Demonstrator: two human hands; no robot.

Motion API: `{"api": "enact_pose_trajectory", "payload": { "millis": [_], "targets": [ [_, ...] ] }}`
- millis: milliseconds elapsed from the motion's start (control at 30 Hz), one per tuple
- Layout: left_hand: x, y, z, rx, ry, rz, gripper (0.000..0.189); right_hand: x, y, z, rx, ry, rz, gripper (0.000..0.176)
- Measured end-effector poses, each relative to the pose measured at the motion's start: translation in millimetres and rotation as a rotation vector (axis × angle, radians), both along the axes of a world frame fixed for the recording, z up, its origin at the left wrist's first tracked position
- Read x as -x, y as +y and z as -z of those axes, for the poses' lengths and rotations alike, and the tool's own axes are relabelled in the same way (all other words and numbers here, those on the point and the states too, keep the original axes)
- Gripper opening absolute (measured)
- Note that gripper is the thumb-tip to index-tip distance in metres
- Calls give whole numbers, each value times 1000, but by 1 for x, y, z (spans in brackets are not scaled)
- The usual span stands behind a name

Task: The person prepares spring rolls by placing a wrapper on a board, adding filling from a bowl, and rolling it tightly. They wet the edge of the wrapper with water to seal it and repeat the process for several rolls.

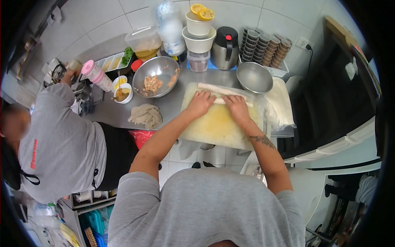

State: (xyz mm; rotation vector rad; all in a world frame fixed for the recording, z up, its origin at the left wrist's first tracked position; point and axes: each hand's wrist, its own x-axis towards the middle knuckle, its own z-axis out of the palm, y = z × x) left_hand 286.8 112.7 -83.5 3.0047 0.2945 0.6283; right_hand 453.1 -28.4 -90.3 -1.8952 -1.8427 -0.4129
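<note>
Both of my hands are over a pale, thin dough roll (pixel 219 100) on a yellowish-white cutting board (pixel 216 127). My left hand (pixel 200 103) has its fingers curled over the roll's left part. My right hand (pixel 236 108) presses its fingers onto the right part, and the roll's end sticks out beyond it. A second filled-looking roll (pixel 212 87) lies just behind, close to my fingertips. The undersides of both hands are hidden, so how the fingers meet the dough is partly unseen.
Left of the board are a steel bowl (pixel 142 74) with pinkish filling and a crumpled cloth (pixel 145 115). Behind right stands another steel bowl (pixel 254 77), beside flat pale sheets (pixel 279 103) in plastic. A co-worker (pixel 66 136) stands at my left.
</note>
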Motion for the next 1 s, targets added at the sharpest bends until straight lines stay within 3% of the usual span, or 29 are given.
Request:
{"api": "enact_pose_trajectory", "payload": {
  "millis": [333, 433, 567, 767, 867, 967, 1000],
  "targets": [
    [34, -38, 4, -32, 32, 54, 30, 23, -47, -9, 208, 169, -82, 45],
    [40, -43, -2, 58, 55, 47, 30, 45, -55, -18, -18, -17, 0, 45],
    [36, -34, -14, 215, 105, 14, 35, 57, -46, -5, 60, 74, -56, 46],
    [44, -32, -11, 138, 107, -53, 40, 55, -26, -3, 105, 118, 11, 49],
    [29, -16, 0, 349, 231, -82, 35, 53, -19, -7, 98, 119, -10, 42],
    [22, -1, -56, 734, 469, -53, 30, 51, -8, -18, 176, 166, 16, 34],
    [22, 2, -74, 668, 449, -31, 30, 51, -3, -21, 198, 230, 57, 31]
  ]
}}
